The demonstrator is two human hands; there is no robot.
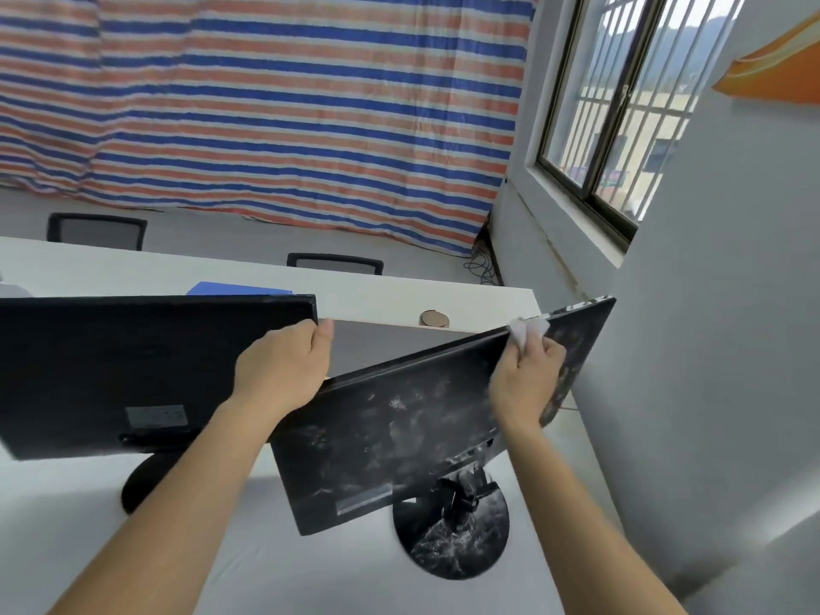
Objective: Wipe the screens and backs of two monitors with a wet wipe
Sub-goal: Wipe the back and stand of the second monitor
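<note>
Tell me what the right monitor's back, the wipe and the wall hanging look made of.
Right monitor's back: likely matte black plastic, with grey smears. Wet wipe: thin white nonwoven or paper, crumpled in the right hand. Striped hanging: probably woven plastic tarp, creased.

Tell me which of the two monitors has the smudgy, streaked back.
The right monitor, which the right hand is wiping with the wet wipe. The left monitor looks plain black.

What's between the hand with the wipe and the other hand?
In the head view, only the dusty monitor's top edge runs between the left hand and the right hand holding the wipe.
</note>
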